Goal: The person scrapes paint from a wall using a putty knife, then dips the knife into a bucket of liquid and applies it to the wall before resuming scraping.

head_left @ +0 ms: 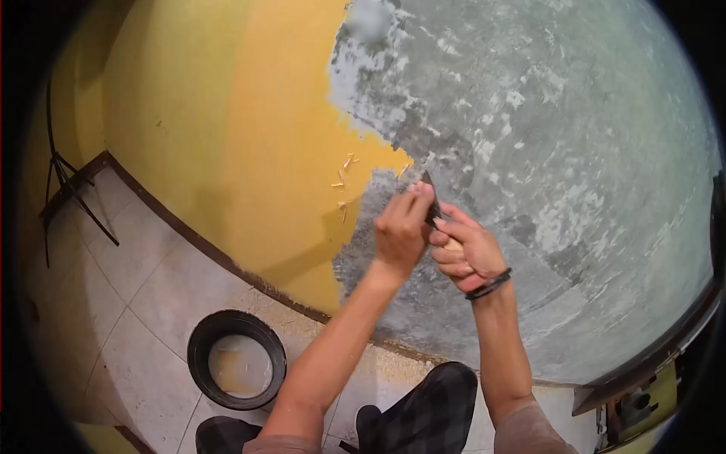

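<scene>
My right hand (470,250), with a dark band at the wrist, is closed round the pale handle of a scraper (432,211). The scraper's dark blade points up towards the wall, close to the ragged paint edge. My left hand (403,228) is closed against the blade from the left, its fingertips near the blade's upper end. Yellow paint (280,136) covers the wall's left part, while bare grey plaster (529,151) with whitish patches shows on the right. Several curled paint flakes (342,175) cling to the yellow surface left of my hands.
A black bucket (198,356) holding cloudy liquid stands on the tiled floor (144,325) to my left. Crumbled scrapings (295,321) lie along the dark skirting. A thin black stand (64,178) is at far left. My knee (431,408) is below my hands.
</scene>
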`<state>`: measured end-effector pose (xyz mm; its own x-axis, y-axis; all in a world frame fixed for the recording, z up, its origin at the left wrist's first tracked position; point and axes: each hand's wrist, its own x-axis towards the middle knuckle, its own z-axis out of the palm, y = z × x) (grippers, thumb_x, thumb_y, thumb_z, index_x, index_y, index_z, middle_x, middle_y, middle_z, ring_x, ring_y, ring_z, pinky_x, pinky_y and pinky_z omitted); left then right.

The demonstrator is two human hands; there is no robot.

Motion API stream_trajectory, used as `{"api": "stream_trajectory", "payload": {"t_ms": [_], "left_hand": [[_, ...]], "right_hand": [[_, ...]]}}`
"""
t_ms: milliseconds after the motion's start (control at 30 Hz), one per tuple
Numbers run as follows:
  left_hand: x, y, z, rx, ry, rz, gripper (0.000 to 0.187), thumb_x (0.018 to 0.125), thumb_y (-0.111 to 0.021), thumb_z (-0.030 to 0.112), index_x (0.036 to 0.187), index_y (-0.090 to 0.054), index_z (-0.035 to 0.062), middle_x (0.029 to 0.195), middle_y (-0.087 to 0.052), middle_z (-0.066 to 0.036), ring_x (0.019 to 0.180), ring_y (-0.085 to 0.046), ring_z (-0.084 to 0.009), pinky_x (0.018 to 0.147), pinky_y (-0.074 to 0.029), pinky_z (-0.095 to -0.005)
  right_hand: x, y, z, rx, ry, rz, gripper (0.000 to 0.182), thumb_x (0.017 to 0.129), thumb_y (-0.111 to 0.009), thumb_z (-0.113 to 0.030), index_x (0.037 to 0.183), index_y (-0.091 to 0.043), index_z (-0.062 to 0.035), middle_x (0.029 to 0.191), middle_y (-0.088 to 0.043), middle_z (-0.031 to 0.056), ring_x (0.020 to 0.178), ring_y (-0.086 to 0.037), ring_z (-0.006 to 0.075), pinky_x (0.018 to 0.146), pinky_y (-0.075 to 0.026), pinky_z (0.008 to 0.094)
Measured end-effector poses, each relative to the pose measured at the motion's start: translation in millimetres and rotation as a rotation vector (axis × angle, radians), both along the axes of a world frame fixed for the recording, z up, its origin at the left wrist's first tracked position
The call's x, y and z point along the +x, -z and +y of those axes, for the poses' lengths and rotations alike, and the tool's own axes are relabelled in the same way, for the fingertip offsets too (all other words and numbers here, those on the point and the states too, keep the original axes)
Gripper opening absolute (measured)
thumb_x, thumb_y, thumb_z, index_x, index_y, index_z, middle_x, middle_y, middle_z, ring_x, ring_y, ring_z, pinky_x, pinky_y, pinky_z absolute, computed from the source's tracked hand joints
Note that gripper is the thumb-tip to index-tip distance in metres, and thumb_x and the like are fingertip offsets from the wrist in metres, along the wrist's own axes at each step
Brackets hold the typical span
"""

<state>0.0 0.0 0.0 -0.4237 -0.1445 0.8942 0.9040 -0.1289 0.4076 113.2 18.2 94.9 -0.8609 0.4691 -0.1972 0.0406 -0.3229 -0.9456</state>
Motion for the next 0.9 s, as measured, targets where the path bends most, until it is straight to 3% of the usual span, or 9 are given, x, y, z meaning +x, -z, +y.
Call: {"api": "stream_trajectory", "payload": {"t_ms": [100, 167, 267, 667, 767, 800, 833, 900], "left_hand": [[9, -18, 18, 0.105, 0.018, -0.097, 0.025, 0.073, -0.063, 0.004, 0.098, -0.065, 0.0045, 0.089, -0.064, -0.011, 0.081, -0.064, -0.0282, 0.068, -0.052, -0.0346], [-11, -21, 10, 0.066, -0.153, -0.121, 0.020, 0.074, -0.063, 0.004, 0.094, -0.065, 0.0036, 0.086, -0.064, -0.012, 0.080, -0.064, -0.0282, 0.066, -0.052, -0.0347], [-19, -17, -2, 0.103, -0.064, -0.150, 0.017, 0.075, -0.063, 0.006, 0.092, -0.065, 0.0036, 0.085, -0.064, -0.013, 0.080, -0.064, -0.0286, 0.065, -0.051, -0.0352], [-3, -11, -8, 0.039, 0.048, -0.041, 0.017, 0.079, -0.059, 0.010, 0.095, -0.064, 0.0052, 0.082, -0.063, -0.013, 0.075, -0.063, -0.0308, 0.062, -0.049, -0.0368], [-15, -11, 0, 0.111, -0.067, -0.010, 0.015, 0.079, -0.059, 0.010, 0.093, -0.064, 0.0049, 0.083, -0.064, -0.014, 0.077, -0.063, -0.0306, 0.063, -0.050, -0.0371], [-21, -13, -13, -0.070, -0.078, -0.082, 0.021, 0.083, -0.060, 0.019, 0.097, -0.062, 0.0046, 0.087, -0.063, -0.012, 0.080, -0.063, -0.0297, 0.066, -0.051, -0.0375], [-31, -17, -17, 0.017, -0.116, -0.062, 0.021, 0.083, -0.060, 0.019, 0.097, -0.062, 0.0043, 0.086, -0.063, -0.013, 0.080, -0.063, -0.0301, 0.066, -0.051, -0.0378], [-39, -12, -22, -0.002, -0.036, -0.113, 0.019, 0.082, -0.060, 0.015, 0.097, -0.063, 0.0040, 0.086, -0.063, -0.013, 0.081, -0.064, -0.0303, 0.067, -0.052, -0.0377]], "right_hand": [[-5, -22, 24, 0.116, -0.004, -0.054, 0.037, 0.092, -0.048, -0.006, 0.128, -0.042, -0.0092, 0.070, -0.048, 0.0024, 0.043, -0.034, 0.0030, 0.031, -0.022, 0.0177], [-33, -13, 38, -0.014, -0.201, -0.018, 0.037, 0.092, -0.047, -0.005, 0.128, -0.042, -0.0085, 0.070, -0.047, 0.0027, 0.043, -0.033, 0.0028, 0.031, -0.022, 0.0177], [-36, -13, 2, 0.055, -0.050, -0.032, 0.036, 0.092, -0.046, -0.005, 0.127, -0.042, -0.0081, 0.070, -0.048, 0.0030, 0.042, -0.033, 0.0028, 0.030, -0.022, 0.0176], [-9, -7, -4, 0.071, 0.007, -0.019, 0.036, 0.091, -0.046, -0.006, 0.127, -0.039, -0.0055, 0.069, -0.048, 0.0033, 0.042, -0.034, 0.0037, 0.031, -0.023, 0.0182], [-21, -2, 8, 0.056, -0.074, 0.001, 0.035, 0.093, -0.045, -0.007, 0.128, -0.041, -0.0076, 0.071, -0.046, 0.0022, 0.042, -0.033, 0.0029, 0.030, -0.024, 0.0158], [-35, 0, 8, 0.044, -0.092, 0.064, 0.035, 0.092, -0.042, -0.004, 0.127, -0.040, -0.0053, 0.068, -0.048, 0.0035, 0.042, -0.035, 0.0047, 0.031, -0.022, 0.0187], [-50, -3, 10, 0.012, -0.157, 0.023, 0.036, 0.092, -0.043, -0.005, 0.127, -0.040, -0.0058, 0.068, -0.048, 0.0037, 0.042, -0.035, 0.0051, 0.031, -0.022, 0.0192], [-54, -8, -11, 0.044, -0.089, -0.005, 0.037, 0.092, -0.043, -0.005, 0.129, -0.040, -0.0057, 0.068, -0.048, 0.0038, 0.042, -0.036, 0.0048, 0.031, -0.022, 0.0190]]}}
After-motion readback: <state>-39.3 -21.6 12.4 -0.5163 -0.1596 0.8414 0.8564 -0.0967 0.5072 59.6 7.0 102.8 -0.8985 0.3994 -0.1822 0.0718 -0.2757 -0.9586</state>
